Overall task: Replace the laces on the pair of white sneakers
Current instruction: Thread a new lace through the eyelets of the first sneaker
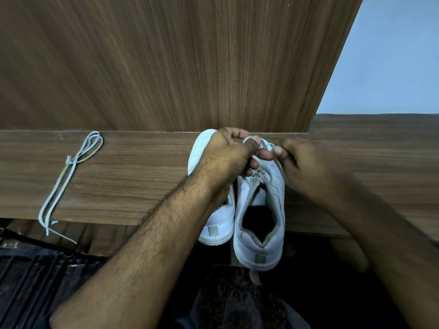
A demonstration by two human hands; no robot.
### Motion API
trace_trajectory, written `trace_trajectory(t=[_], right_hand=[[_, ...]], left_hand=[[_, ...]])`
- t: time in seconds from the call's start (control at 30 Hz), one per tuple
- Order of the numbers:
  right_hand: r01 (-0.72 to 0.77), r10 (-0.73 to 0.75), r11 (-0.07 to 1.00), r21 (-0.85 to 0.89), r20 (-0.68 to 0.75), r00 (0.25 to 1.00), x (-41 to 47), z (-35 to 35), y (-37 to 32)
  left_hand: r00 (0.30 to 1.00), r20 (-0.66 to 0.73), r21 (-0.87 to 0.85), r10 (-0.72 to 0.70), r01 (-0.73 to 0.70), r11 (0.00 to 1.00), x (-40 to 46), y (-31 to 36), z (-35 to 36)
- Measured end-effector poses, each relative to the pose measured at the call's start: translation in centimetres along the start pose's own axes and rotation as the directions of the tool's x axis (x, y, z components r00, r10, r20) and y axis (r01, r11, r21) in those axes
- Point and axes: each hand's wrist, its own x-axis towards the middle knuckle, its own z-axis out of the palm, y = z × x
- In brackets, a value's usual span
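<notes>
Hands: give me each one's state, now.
Left hand: pinches the lace on the right sneaker.
Right hand: blurred, pinches the same lace.

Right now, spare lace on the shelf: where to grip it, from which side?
Judging by its pose, take the spare lace at its knot, where the strands bunch together, coming from above with a pinch. It lies flat on the shelf, so a side approach would likely slide under nothing. The loop end lies far, the tips overhang the near edge. Both hands are busy on the sneaker.
</notes>
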Motion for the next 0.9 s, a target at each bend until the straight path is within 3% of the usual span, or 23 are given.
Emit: trace_trajectory(t=[0.07, 0.13, 0.3, 0.47, 0.63, 0.77, 0.9], right_hand=[[0.088, -0.086, 0.924, 0.373, -0.023, 0.996, -0.3, -0.2, -1.5], [0.069, -0.113, 0.817, 0.573, 0.041, 0.993, -0.4, 0.1, -2.3], [0.107, -0.142, 0.73, 0.675, -0.004, 0.99, -0.4, 0.5, -2.2], [0.216, -0.193, 0.834, 0.507, -0.099, 0.976, -0.3, -0.1, -1.7], [0.352, -0.332, 0.934, 0.066, -0.209, 0.92, -0.7, 0.1, -1.9], [0.337, -0.333, 0.941, 0.013, -0.124, 0.935, -0.4, 0.2, -1.8], [0.302, -0.298, 0.953, 0.018, -0.123, 0.947, -0.1, 0.0, -1.8]], left_hand=[[1.0, -0.019, 0.038, 0.011, -0.01, 0.999, 0.2, -0.1, 0.1], [0.999, -0.039, 0.05, 0.013, -0.011, 0.999, 0.4, -0.2, 0.2], [1.0, 0.013, 0.007, -0.001, 0.001, 1.0, 0.2, 0.0, 0.4], [0.994, 0.086, -0.039, -0.064, 0.067, 0.997, 0.1, 0.1, 0.2], [0.984, 0.063, -0.048, -0.167, 0.17, 0.984, 0.2, 0.3, 0.0], [0.971, 0.117, -0.051, -0.209, 0.216, 0.975, 0.2, 0.7, -0.3], [0.98, 0.17, 0.023, -0.103, 0.101, 0.995, -0.2, 0.7, -0.3]])
